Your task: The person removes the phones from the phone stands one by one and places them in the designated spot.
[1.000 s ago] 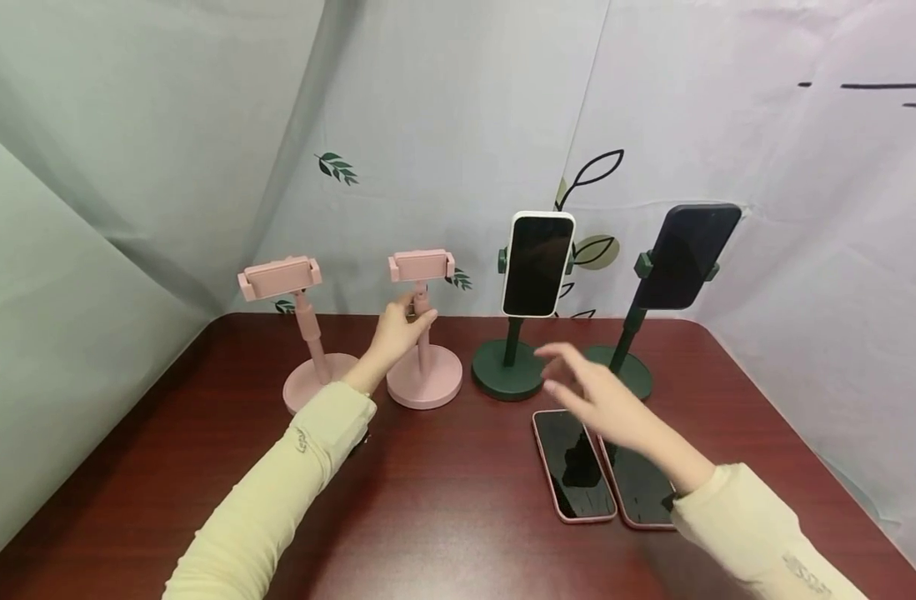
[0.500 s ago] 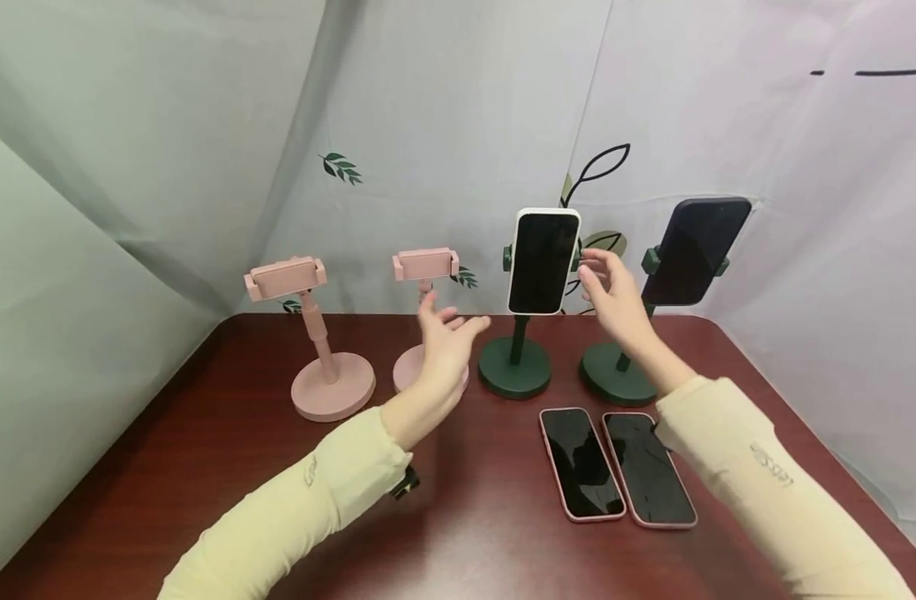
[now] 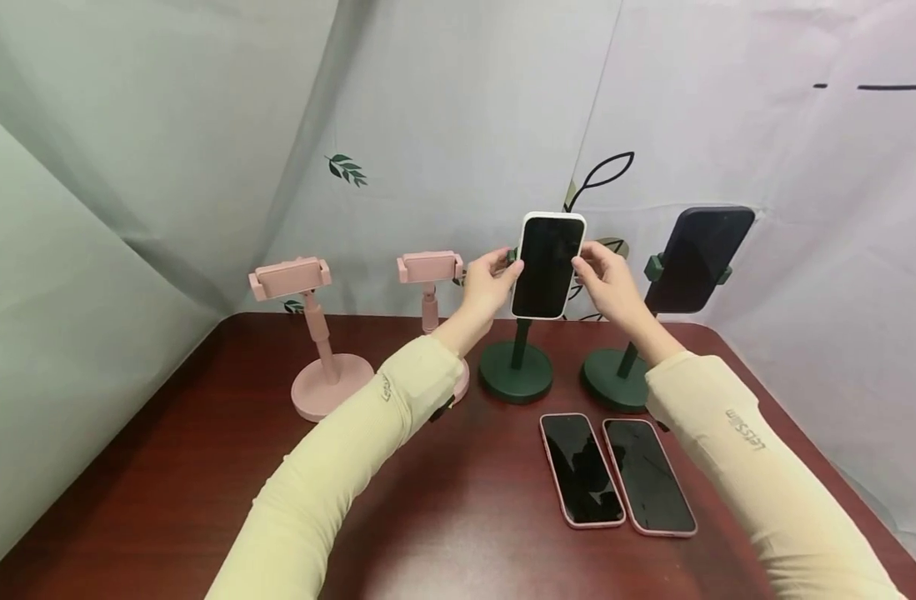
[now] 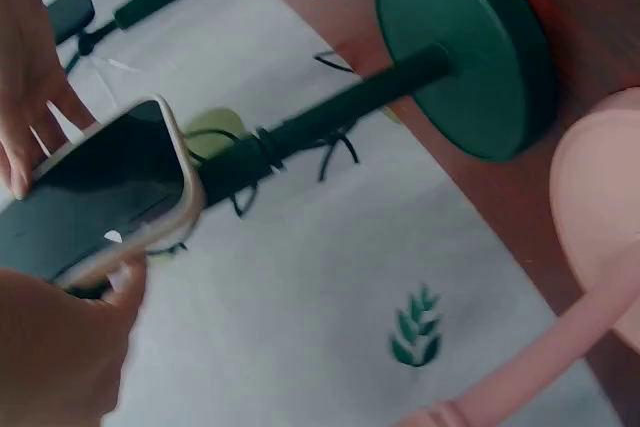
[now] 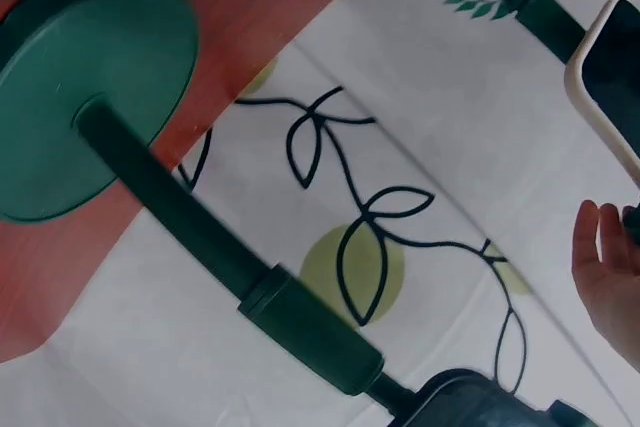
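A white-rimmed phone (image 3: 549,267) stands upright in the clamp of a dark green phone stand (image 3: 516,371). My left hand (image 3: 486,292) pinches its left edge, thumb at the front rim, with the green clamp arm beside the fingers. On the opposite edge my right hand (image 3: 611,283) holds the phone, thumb in front and fingers partly hidden behind it. In the left wrist view, both hands flank the phone (image 4: 110,187). The right wrist view catches my right hand's fingers (image 5: 588,237) close to the phone's edge (image 5: 597,127).
To the right, another green stand (image 3: 611,379) bears a dark phone (image 3: 699,258). Two pink phone stands, one at the far left (image 3: 332,387) and one behind my left forearm (image 3: 430,268), have bare clamps. Two pink-rimmed phones (image 3: 581,471) (image 3: 648,477) lie on the table.
My left hand has left the pink stand and come right to the white phone's left edge. My right hand has risen from above the lying phones to its right edge.
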`<state>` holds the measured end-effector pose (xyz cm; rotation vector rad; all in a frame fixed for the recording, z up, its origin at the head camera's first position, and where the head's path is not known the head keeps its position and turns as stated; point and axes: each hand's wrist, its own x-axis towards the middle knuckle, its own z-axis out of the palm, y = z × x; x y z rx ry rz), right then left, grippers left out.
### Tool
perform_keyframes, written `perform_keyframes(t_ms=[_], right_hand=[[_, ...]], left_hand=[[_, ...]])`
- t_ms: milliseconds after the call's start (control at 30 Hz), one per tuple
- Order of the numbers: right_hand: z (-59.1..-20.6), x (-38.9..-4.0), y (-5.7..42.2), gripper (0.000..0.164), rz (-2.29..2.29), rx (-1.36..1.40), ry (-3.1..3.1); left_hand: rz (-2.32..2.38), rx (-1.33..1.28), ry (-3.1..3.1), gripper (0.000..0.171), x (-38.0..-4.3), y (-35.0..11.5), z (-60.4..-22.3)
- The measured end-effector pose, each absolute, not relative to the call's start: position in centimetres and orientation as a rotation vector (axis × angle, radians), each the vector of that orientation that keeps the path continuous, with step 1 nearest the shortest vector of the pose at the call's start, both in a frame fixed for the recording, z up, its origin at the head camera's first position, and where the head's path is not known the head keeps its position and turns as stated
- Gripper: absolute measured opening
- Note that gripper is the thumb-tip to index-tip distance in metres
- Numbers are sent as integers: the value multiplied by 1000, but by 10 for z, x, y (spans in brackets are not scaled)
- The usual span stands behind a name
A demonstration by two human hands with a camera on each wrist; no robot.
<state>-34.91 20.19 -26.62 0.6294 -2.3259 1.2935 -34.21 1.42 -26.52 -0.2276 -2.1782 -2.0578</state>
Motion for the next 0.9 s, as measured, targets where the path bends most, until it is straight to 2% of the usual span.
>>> perform_keyframes(t_ms=[167, 467, 667, 900], right_hand=[[-266, -349, 202, 23, 1207, 625, -2285], [-268, -342, 194, 17, 1146, 595, -2250], [-266, -316, 190, 17, 1273, 634, -2095], [-270, -276, 183, 17, 1391, 766, -1874]], left_hand=[[-2109, -222, -2159, 41, -350, 14, -269], [-1997, -315, -2056, 36, -339, 16, -272], [-1819, -537, -2000, 35, -315, 8, -274], [-1815, -668, -1947, 32, -273, -6, -270]])
